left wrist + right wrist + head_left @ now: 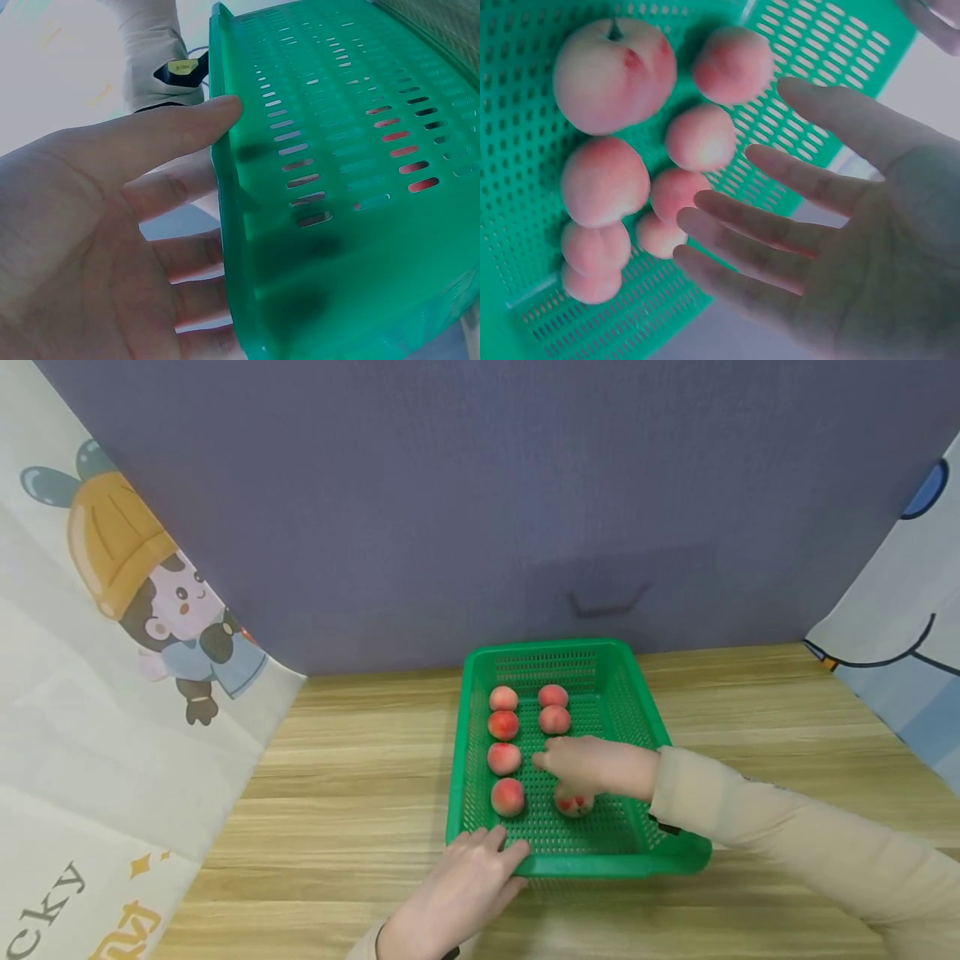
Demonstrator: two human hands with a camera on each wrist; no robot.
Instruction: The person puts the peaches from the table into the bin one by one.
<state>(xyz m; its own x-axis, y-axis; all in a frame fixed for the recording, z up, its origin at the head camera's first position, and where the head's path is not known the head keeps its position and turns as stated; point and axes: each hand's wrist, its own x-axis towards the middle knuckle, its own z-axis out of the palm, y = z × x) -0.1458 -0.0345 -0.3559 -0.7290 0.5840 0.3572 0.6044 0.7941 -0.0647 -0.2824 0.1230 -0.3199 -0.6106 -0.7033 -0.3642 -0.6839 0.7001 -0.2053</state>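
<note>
A green plastic basket [461, 718] holds several pink-red peaches in two rows. My left hand [468, 877] grips the basket's near rim at its left corner, fingers over the edge; in the left wrist view the thumb [191, 124] lies against the outer wall. My right hand [588, 762] is above the right row, palm down. Its fingers [757, 247] are spread and straight in the right wrist view, with nothing held. The nearest peach of the right row [573, 802] is partly covered by this hand. The left row's nearest peach [507, 797] sits by the near wall.
The basket stands on a wood-grain table [360, 777], close to a dark blue-grey back panel [420, 568]. A white sheet with a cartoon figure [180, 602] hangs at the left, and another printed sheet [907, 635] at the right.
</note>
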